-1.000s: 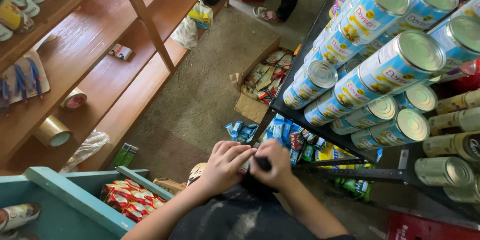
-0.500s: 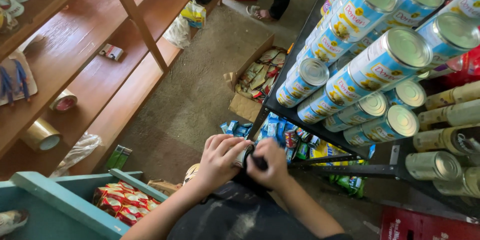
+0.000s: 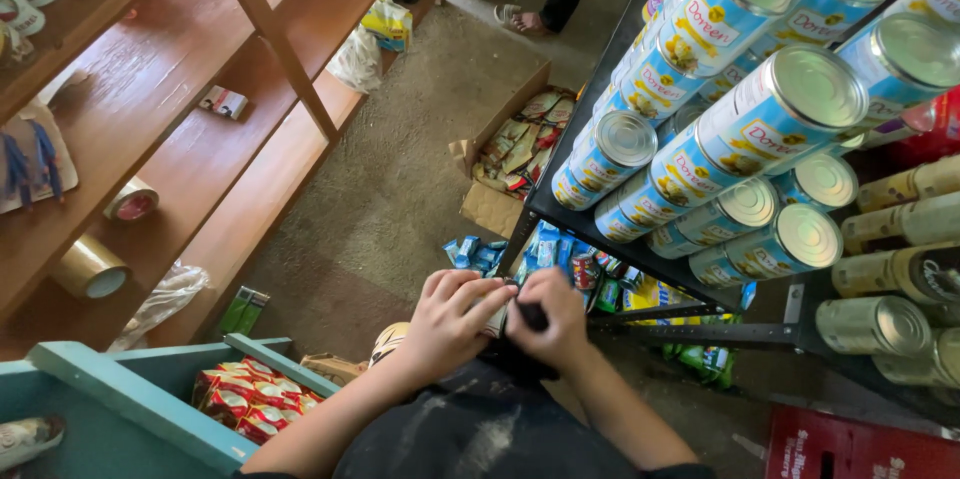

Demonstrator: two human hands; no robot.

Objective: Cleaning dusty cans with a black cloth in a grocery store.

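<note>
While curled together, both hands (image 3: 500,324)

blue-labelled cans (image 3: 760,129) stacked right | red packets (image 3: 245,399) in teal crate (image 3: 120,399)

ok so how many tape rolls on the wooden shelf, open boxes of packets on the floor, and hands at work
tape rolls: 2
box: 1
hands: 2
total: 5
</note>
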